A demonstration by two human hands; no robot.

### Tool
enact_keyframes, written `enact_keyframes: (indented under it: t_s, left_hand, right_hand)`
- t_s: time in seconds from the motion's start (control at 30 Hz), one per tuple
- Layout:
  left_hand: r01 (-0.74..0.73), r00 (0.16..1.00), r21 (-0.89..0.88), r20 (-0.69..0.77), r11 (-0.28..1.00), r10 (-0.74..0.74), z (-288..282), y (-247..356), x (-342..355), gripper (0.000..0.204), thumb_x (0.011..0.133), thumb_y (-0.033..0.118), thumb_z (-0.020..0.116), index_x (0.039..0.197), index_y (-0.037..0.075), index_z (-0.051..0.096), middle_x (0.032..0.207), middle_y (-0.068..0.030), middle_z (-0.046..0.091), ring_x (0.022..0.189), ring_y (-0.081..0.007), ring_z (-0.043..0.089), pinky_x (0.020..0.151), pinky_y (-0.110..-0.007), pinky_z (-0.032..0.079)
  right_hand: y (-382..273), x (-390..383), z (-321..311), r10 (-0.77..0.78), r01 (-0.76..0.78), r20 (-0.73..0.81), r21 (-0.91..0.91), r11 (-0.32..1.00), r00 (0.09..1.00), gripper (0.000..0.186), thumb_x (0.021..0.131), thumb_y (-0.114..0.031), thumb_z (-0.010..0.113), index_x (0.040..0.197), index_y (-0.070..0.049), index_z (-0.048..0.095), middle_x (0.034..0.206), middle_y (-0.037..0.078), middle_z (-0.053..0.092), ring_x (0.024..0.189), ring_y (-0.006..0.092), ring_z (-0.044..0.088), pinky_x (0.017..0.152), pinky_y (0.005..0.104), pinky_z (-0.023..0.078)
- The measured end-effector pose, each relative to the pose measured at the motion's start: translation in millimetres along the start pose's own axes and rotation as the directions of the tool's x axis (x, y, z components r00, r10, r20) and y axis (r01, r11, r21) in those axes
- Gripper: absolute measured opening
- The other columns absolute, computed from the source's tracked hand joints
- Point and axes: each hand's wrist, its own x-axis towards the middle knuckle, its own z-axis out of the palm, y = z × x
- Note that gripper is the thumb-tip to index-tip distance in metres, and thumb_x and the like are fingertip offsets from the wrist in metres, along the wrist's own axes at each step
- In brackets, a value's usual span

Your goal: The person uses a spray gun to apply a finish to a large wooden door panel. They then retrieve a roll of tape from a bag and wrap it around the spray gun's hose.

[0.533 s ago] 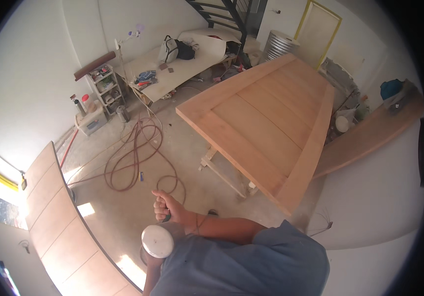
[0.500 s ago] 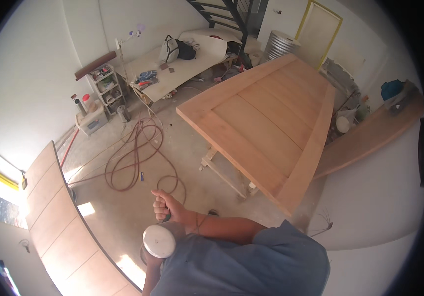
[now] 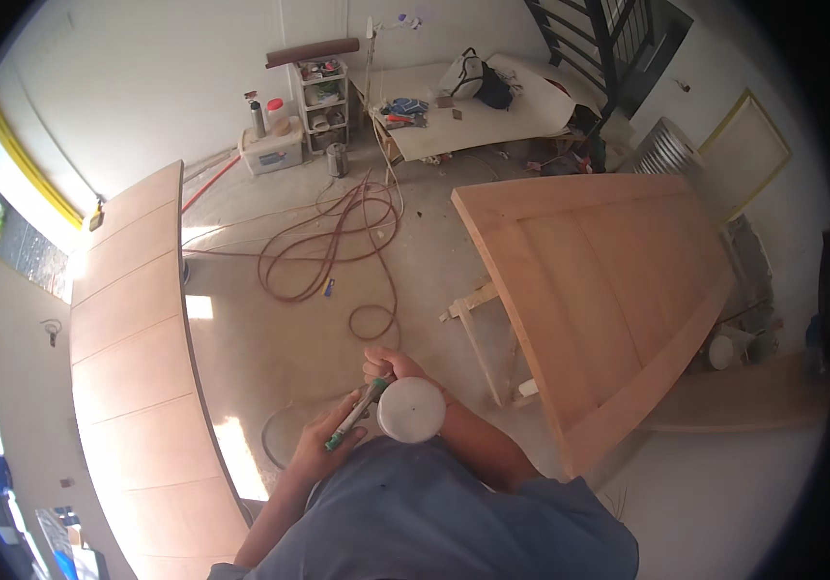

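Note:
In front of my body, my right hand is closed in a fist at what looks like a spray gun, whose round white cup faces up by the wrist. My left hand lies just left of it, its fingers closed along a slim green-ended tube that slants up to the right fist. Whether this tube is part of the gun I cannot tell. The left palm and the gun's body are mostly hidden. A dark red hose runs over the floor toward my right fist.
A large wooden panel rests on a wooden stand at the right. Another grooved panel extends along the left. Farther back are a littered table, a small shelf, a storage bin and dark stairs.
My view has turned left, so the room sits farther right. My left hand, largely behind the white cup before, now shows beside it on the green-ended tube. The right hand stays closed.

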Motion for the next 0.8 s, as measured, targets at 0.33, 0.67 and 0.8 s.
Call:
enact_keyframes:
  t_s: [0.33,0.67,0.8]
  left_hand:
    - [-0.134,0.99,0.37,0.007,0.919,0.142,5,19,1,0.07,0.096,0.019,0.078,0.158,0.007,0.049,0.12,-0.0148,0.074,0.109,-0.0331,0.072,0.122,-0.059,0.039]
    - [-0.114,0.992,0.497,0.017,0.86,0.122,3,29,-3,0.066,0.097,0.024,0.077,0.157,0.012,0.053,0.094,-0.012,0.072,0.09,-0.0309,0.072,0.117,-0.058,0.043]
    - [-0.113,0.989,0.499,-0.025,0.859,0.145,6,20,-4,0.066,0.097,0.026,0.075,0.158,0.015,0.051,0.089,-0.0115,0.069,0.087,-0.0311,0.071,0.116,-0.057,0.044]
  right_hand:
    - [-14,30,-36,-0.006,-0.003,0.231,0.041,0.999,0.973,0.053,0.111,-0.031,0.051,0.063,-0.019,0.031,0.058,-0.007,0.027,0.051,0.0081,0.025,0.049,0.03,0.023]
    - [-21,25,-28,-0.002,-0.008,0.125,0.08,0.997,0.992,0.049,0.109,-0.022,0.057,0.066,-0.02,0.033,0.061,-0.007,0.027,0.052,0.0076,0.022,0.049,0.0279,0.022]
    - [-15,30,-20,-0.072,0.074,0.04,-0.047,0.996,0.997,0.047,0.105,-0.013,0.064,0.069,-0.02,0.034,0.062,-0.008,0.027,0.053,0.006,0.023,0.049,0.0273,0.021]
